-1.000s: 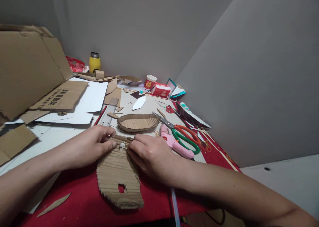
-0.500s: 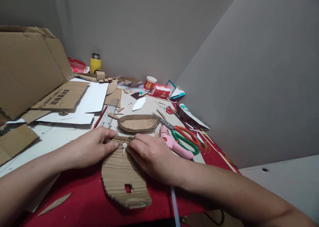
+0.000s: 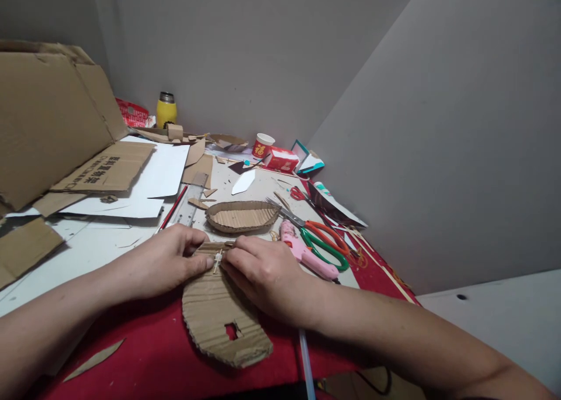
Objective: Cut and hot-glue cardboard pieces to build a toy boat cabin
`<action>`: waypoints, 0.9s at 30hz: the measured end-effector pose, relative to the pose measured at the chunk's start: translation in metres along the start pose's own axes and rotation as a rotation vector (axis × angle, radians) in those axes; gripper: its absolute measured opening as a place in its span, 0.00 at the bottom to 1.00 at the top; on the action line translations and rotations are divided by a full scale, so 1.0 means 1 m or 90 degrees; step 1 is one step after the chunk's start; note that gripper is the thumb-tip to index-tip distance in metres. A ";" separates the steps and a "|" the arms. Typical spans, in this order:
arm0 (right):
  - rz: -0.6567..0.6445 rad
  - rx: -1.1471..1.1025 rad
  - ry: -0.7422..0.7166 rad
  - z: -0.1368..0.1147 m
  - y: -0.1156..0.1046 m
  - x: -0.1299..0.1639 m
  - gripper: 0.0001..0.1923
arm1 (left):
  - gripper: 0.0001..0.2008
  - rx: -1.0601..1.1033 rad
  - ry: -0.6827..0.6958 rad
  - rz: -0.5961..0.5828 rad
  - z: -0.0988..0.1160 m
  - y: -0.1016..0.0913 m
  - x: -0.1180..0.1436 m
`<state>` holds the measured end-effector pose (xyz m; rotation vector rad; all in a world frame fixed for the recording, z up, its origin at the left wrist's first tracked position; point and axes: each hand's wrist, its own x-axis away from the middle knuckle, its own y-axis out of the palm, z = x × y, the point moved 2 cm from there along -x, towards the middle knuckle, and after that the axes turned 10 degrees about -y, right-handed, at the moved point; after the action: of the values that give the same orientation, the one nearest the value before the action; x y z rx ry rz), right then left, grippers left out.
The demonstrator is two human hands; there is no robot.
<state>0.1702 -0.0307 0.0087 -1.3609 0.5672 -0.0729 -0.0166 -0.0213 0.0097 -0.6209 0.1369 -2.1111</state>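
A curved piece of corrugated cardboard (image 3: 219, 312) with a ragged hole lies over the red cloth. Near its far end sits a small white cross-shaped piece with thin sticks (image 3: 218, 258). My left hand (image 3: 179, 259) grips the cardboard's far left edge, its thumb beside the white piece. On the other side my right hand (image 3: 267, 274) is closed at the cardboard's right edge, fingertips against the cross; these fingers partly hide what they pinch. Just beyond both hands rests a boat-shaped cardboard tray (image 3: 241, 217).
To the right lie a pink glue gun (image 3: 307, 254) and scissors with orange and green handles (image 3: 326, 239). A ruler (image 3: 193, 198), white paper (image 3: 169, 163) and a large cardboard box (image 3: 48, 119) are on the left. A yellow bottle (image 3: 166, 110) and paper cup (image 3: 263, 145) stand behind.
The near end of the curved cardboard has swung slightly to the right. My left thumb has moved a little right, closer to the white cross. My right hand stays about where it was.
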 end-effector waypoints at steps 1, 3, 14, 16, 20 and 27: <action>-0.002 0.000 0.000 0.000 0.000 0.000 0.12 | 0.06 0.008 -0.004 0.002 0.001 0.001 0.000; -0.007 -0.005 -0.002 0.000 0.000 0.001 0.11 | 0.05 0.030 -0.012 -0.003 0.002 0.002 0.001; 0.008 -0.027 -0.005 0.000 0.001 0.002 0.11 | 0.05 0.078 -0.011 -0.017 0.001 0.005 -0.001; 0.009 -0.039 -0.006 0.000 0.001 0.004 0.10 | 0.04 0.076 -0.014 -0.015 0.002 0.005 0.000; 0.032 -0.054 -0.017 0.000 -0.001 0.004 0.10 | 0.04 0.076 -0.015 -0.015 0.003 0.006 0.000; 0.020 -0.066 0.006 0.004 -0.008 0.006 0.14 | 0.04 0.117 -0.023 -0.022 0.000 0.007 -0.001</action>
<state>0.1792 -0.0311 0.0150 -1.4517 0.6079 -0.0247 -0.0112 -0.0243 0.0069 -0.5548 -0.0885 -2.1144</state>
